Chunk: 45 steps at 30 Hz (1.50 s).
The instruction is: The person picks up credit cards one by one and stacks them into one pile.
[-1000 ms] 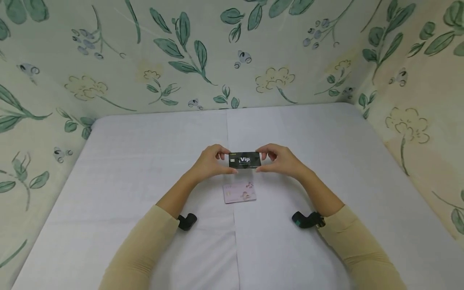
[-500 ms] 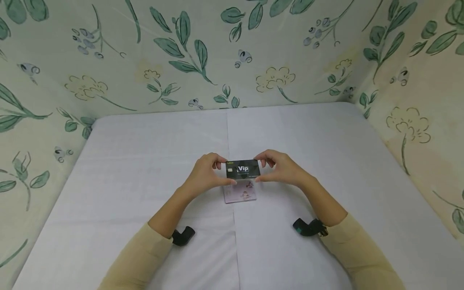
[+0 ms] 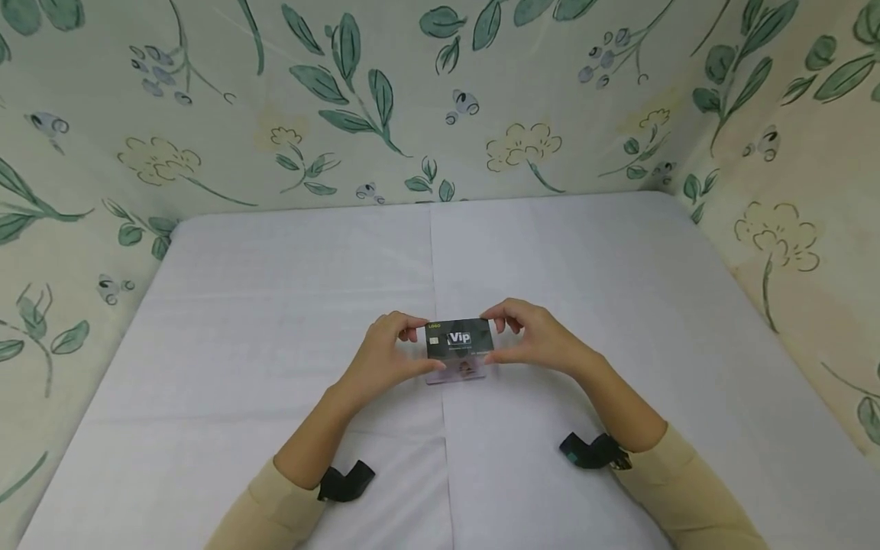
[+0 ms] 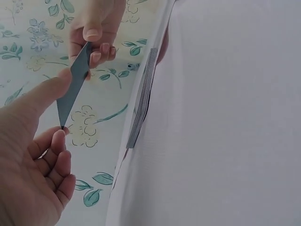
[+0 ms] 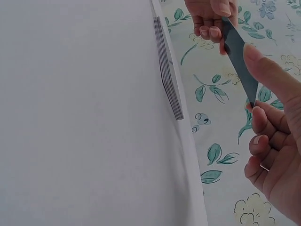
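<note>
A black card (image 3: 459, 338) printed "Vip" is held level between both hands. My left hand (image 3: 388, 353) pinches its left end between thumb and fingertips. On the opposite end, my right hand (image 3: 539, 336) grips it the same way. Beneath lies a neat stack of pink cards (image 3: 454, 373) on the white-covered table, partly hidden by the black card. Both wrist views show the stack's layered edge (image 4: 141, 103) lying on the table. A gap separates the black card (image 5: 240, 61) from that stack.
White cloth (image 3: 289, 290) covers the table, with a seam running down its middle. Floral-patterned fabric (image 3: 440, 99) rises behind the table and along its sides. A black wrist camera (image 3: 347, 481) sits by each sleeve cuff.
Both hands have moved toward the body with the black card. The card now covers much of the pink stack, which stood fully visible in front of it a second ago.
</note>
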Tool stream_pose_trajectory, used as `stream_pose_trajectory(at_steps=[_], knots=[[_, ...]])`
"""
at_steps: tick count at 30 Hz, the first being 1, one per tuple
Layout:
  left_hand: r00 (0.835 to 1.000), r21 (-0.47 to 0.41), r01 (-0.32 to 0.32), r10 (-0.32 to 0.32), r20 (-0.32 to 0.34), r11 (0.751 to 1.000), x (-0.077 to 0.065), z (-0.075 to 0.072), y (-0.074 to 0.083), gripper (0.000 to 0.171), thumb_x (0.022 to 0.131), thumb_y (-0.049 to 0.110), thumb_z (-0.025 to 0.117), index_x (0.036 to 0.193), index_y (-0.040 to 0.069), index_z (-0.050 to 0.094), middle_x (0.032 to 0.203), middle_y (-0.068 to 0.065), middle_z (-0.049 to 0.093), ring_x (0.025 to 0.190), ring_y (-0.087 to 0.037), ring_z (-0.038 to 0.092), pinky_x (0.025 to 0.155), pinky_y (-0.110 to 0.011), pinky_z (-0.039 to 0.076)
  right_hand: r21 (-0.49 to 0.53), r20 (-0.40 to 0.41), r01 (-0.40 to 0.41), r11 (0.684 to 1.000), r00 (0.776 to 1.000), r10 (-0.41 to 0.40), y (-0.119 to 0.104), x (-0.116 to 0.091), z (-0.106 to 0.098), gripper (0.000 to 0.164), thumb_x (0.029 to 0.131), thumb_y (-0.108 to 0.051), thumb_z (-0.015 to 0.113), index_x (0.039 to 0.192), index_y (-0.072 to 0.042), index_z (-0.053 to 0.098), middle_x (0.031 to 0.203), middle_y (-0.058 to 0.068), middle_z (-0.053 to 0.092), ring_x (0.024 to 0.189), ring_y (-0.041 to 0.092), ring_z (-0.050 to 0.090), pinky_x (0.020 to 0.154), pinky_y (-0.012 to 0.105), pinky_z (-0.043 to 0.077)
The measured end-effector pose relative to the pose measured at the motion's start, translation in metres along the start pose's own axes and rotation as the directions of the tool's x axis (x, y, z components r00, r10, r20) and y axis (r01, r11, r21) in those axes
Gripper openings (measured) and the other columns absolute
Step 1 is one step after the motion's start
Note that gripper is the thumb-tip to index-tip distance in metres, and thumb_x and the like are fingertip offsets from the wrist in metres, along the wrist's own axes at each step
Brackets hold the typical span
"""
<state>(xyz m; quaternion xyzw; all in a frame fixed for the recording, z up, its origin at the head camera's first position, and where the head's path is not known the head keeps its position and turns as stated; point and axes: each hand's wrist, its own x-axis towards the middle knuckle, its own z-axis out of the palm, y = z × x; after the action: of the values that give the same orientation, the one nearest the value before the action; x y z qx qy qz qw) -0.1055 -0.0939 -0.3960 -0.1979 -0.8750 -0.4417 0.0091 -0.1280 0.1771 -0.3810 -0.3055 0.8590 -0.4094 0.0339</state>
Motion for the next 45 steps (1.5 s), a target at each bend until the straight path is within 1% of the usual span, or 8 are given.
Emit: stream_pose_trajectory(at_steps=[4, 7, 12, 17, 23, 31, 39, 45], knots=[[0.998, 0.033, -0.059, 0.058, 0.006, 0.998, -0.003, 0.001, -0.003, 0.060, 0.064, 0.027, 0.087, 0.113, 0.007, 0.060, 0.089, -0.007, 0.055, 0.087, -0.023, 0.048, 0.079, -0.034, 0.037, -0.007, -0.003, 0.018, 1.000, 1.000, -0.018, 0.001, -0.001, 0.002, 0.057, 0.063, -0.021, 0.089, 0.111, -0.007, 0.063, 0.085, 0.007, 0.052, 0.076, 0.027, 0.045, 0.063, 0.023, 0.036], [0.997, 0.059, -0.078, 0.077, 0.020, 0.995, -0.004, 0.001, -0.004, 0.059, 0.064, 0.029, 0.087, 0.112, 0.007, 0.060, 0.089, -0.007, 0.056, 0.087, -0.023, 0.048, 0.079, -0.034, 0.037, -0.007, 0.007, 0.024, 1.000, 1.000, -0.024, 0.003, -0.002, 0.003, 0.058, 0.061, -0.020, 0.089, 0.111, -0.007, 0.063, 0.085, 0.005, 0.053, 0.077, 0.027, 0.045, 0.064, 0.023, 0.037], [0.996, 0.095, -0.078, 0.075, 0.044, 0.992, -0.005, 0.001, -0.008, 0.059, 0.064, 0.032, 0.087, 0.111, 0.008, 0.061, 0.090, -0.006, 0.057, 0.086, -0.021, 0.048, 0.078, -0.034, 0.037, 0.005, 0.046, -0.020, 1.000, 0.999, 0.020, 0.005, -0.002, 0.005, 0.059, 0.062, -0.023, 0.089, 0.113, -0.008, 0.063, 0.087, 0.003, 0.053, 0.079, 0.025, 0.045, 0.066, 0.023, 0.038], [0.996, 0.120, -0.063, 0.055, 0.070, 0.991, -0.007, 0.005, -0.011, 0.060, 0.065, 0.036, 0.086, 0.113, 0.009, 0.061, 0.091, -0.003, 0.056, 0.087, -0.019, 0.048, 0.080, -0.034, 0.037, -0.025, 0.087, -0.052, 0.998, 0.995, 0.054, 0.007, -0.003, 0.009, 0.060, 0.063, -0.028, 0.088, 0.114, -0.008, 0.064, 0.088, 0.003, 0.055, 0.080, 0.022, 0.046, 0.068, 0.025, 0.040], [0.994, 0.188, -0.091, 0.076, 0.083, 0.978, -0.007, 0.010, -0.018, 0.060, 0.064, 0.039, 0.085, 0.111, 0.010, 0.062, 0.091, 0.002, 0.055, 0.084, -0.014, 0.047, 0.080, -0.033, 0.038, -0.058, 0.110, -0.049, 0.997, 0.992, 0.055, 0.010, -0.003, 0.013, 0.060, 0.063, -0.028, 0.088, 0.114, -0.006, 0.063, 0.088, 0.002, 0.055, 0.079, 0.018, 0.046, 0.069, 0.024, 0.039], [0.990, 0.268, -0.128, 0.108, 0.087, 0.955, -0.009, 0.014, -0.026, 0.059, 0.063, 0.042, 0.085, 0.108, 0.010, 0.064, 0.090, 0.004, 0.056, 0.082, -0.013, 0.046, 0.078, -0.033, 0.038, -0.097, 0.127, -0.028, 0.995, 0.991, 0.040, 0.020, -0.002, 0.020, 0.061, 0.063, -0.032, 0.087, 0.113, -0.006, 0.064, 0.087, -0.002, 0.055, 0.077, 0.013, 0.046, 0.068, 0.024, 0.040], [0.990, 0.339, -0.125, 0.096, 0.102, 0.932, -0.010, 0.016, -0.029, 0.060, 0.064, 0.046, 0.083, 0.108, 0.011, 0.063, 0.090, 0.005, 0.054, 0.083, -0.014, 0.048, 0.077, -0.034, 0.039, -0.120, 0.138, -0.009, 0.993, 0.990, 0.026, 0.022, -0.001, 0.026, 0.059, 0.063, -0.032, 0.088, 0.110, -0.006, 0.064, 0.086, -0.003, 0.055, 0.076, 0.011, 0.047, 0.068, 0.023, 0.041], [0.991, 0.349, -0.121, 0.091, 0.100, 0.929, -0.011, 0.015, -0.029, 0.060, 0.065, 0.047, 0.083, 0.109, 0.011, 0.063, 0.091, 0.004, 0.055, 0.084, -0.015, 0.048, 0.079, -0.035, 0.039, -0.117, 0.138, -0.009, 0.993, 0.990, 0.025, 0.023, 0.000, 0.027, 0.060, 0.062, -0.032, 0.088, 0.110, -0.006, 0.064, 0.085, -0.002, 0.055, 0.076, 0.012, 0.047, 0.068, 0.023, 0.041]])
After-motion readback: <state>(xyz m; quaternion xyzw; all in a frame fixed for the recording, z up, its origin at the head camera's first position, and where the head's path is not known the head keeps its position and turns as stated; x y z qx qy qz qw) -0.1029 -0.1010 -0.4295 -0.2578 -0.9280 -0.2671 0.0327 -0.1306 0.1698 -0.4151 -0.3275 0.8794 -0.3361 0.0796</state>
